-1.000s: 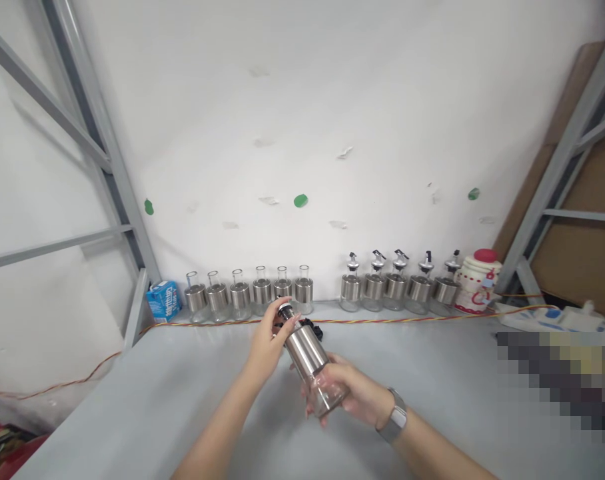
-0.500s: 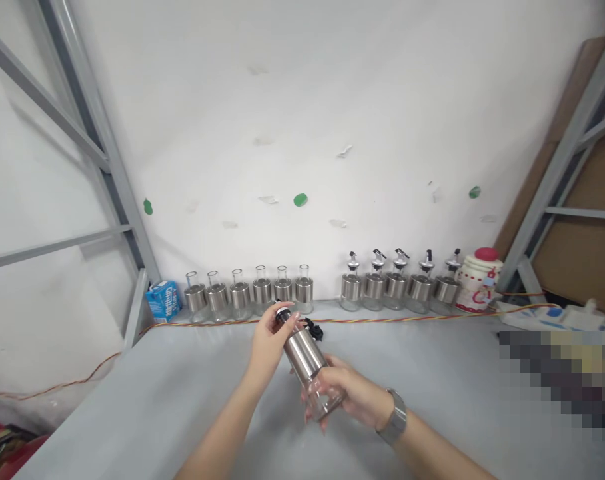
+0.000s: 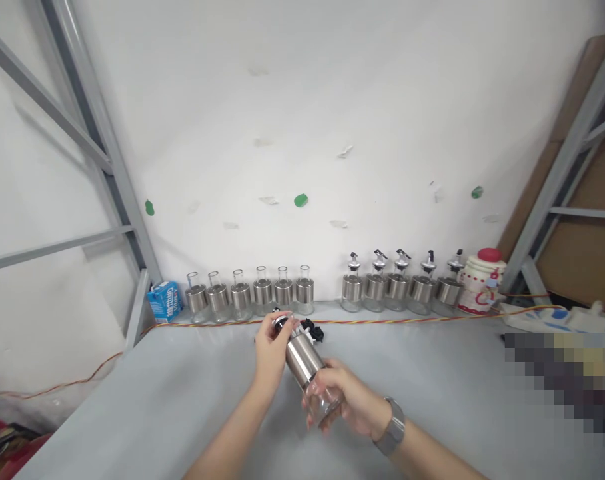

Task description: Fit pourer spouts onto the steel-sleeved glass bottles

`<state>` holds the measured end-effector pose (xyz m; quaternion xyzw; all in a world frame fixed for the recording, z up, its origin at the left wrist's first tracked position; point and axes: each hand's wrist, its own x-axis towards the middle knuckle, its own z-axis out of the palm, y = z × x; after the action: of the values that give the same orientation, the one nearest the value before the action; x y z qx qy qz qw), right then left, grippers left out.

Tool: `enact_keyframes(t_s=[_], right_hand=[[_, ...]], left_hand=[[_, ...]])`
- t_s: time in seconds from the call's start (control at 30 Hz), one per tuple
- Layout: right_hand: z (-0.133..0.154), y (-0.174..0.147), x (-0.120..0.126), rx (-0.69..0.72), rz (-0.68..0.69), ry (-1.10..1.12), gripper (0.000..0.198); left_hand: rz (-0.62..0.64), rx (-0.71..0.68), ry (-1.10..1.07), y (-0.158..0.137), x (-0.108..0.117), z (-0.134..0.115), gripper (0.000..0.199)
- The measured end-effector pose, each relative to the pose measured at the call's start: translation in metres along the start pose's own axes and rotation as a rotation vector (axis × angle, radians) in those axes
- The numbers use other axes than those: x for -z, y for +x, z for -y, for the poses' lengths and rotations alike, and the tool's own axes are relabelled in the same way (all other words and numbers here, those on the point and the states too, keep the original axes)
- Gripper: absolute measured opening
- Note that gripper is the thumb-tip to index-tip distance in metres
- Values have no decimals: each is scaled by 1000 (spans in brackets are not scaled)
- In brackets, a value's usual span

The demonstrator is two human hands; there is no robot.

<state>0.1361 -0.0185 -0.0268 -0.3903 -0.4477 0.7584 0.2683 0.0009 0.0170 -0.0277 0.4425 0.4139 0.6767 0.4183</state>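
A glass oil bottle [image 3: 304,360] with a brushed steel sleeve is held tilted above the grey table, its neck pointing up and left. My right hand [image 3: 351,395] wraps round the clear glass base. At the neck, my left hand [image 3: 271,343] is closed with fingers and thumb on the pour spout [image 3: 281,321], which has a silver collar and black parts. Whether the spout is fully seated cannot be made out behind the fingers. Just behind the bottle lie small black pieces [image 3: 314,331], partly hidden.
Along the wall stand several open-necked bottles [image 3: 241,297] on the left and several spouted bottles [image 3: 398,288] on the right. A blue carton [image 3: 164,302], a red-lidded jar [image 3: 480,283] and a white model boat [image 3: 557,317] are near the ends. A twisted cable [image 3: 382,321] crosses the table.
Both hands still hold the bottle and spout. The bottle's upper end and my left hand have come slightly lower; the view has shifted a little.
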Motion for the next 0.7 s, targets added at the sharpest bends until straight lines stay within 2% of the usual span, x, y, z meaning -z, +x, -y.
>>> enact_keyframes(t_s=[0.37,0.47,0.57,0.63,0.7], right_hand=[[-1,1,-2,47,-26,-86,33],[0,2,-2,288,-130,-311,36],[4,0,-1,606,-358,-602,51],[6,-3,2,691,-452,-693,58],[6,-3,5,703,-477,-705,59]], left_hand=[[-7,-71,3,0,-2,0,22],[48,-79,-32,-8,-7,-11,27],[5,-190,-18,-19,-10,-27,38],[-78,-334,-82,-21,-7,-35,44],[-143,-377,-174,-15,0,-39,42]])
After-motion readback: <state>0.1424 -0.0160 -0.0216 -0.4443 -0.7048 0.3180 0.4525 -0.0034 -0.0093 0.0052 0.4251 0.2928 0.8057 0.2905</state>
